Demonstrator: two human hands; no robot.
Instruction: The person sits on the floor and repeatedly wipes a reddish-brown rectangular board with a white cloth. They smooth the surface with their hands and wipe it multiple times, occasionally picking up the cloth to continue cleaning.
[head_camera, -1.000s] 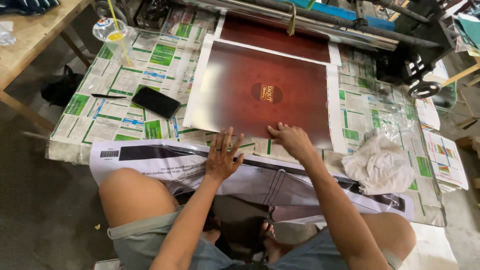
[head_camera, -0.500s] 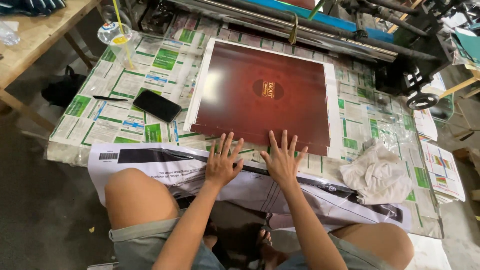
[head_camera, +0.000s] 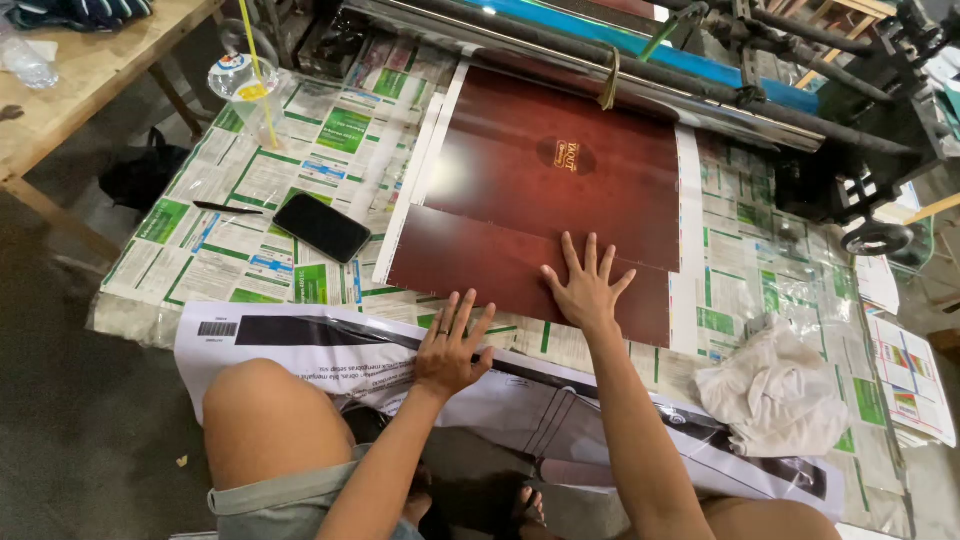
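Seated at the newspaper-covered desk (head_camera: 240, 260), we press our right hand (head_camera: 585, 290), fingers spread flat, onto the near edge of the dark red sheet (head_camera: 560, 190), its length running away from us; our left hand (head_camera: 450, 345) rests open just short of it.

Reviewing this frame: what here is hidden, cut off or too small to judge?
- Head view: the dark red sheet runs under the machine roller, so its far edge is hidden.
- Right hand covers the sheet beneath its palm.
- Left hand hides the white printed paper under it.
- The machine is cut off by the top edge.
- The drink cup: how full it is cannot be told.
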